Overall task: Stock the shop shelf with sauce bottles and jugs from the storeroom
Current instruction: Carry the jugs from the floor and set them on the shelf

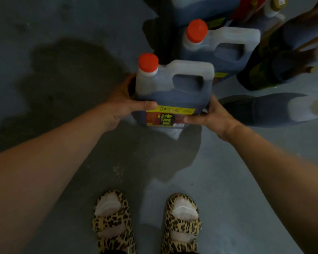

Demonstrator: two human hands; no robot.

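Note:
A dark sauce jug [173, 92] with a red cap, a white moulded handle and a red-and-yellow label sits between my hands, low over the grey floor. My left hand [125, 105] grips its left side, thumb across the front. My right hand [209, 116] grips its lower right corner, thumb on the label. Whether the jug touches the floor I cannot tell. A second jug [220, 46] of the same kind stands just behind it.
More jugs and slim dark bottles [275, 70] crowd the upper right, and one bottle [275, 110] lies on its side near my right hand. Grey concrete floor [62, 52] spreads to the left. My feet in leopard-print sandals [147, 222] stand below the jug.

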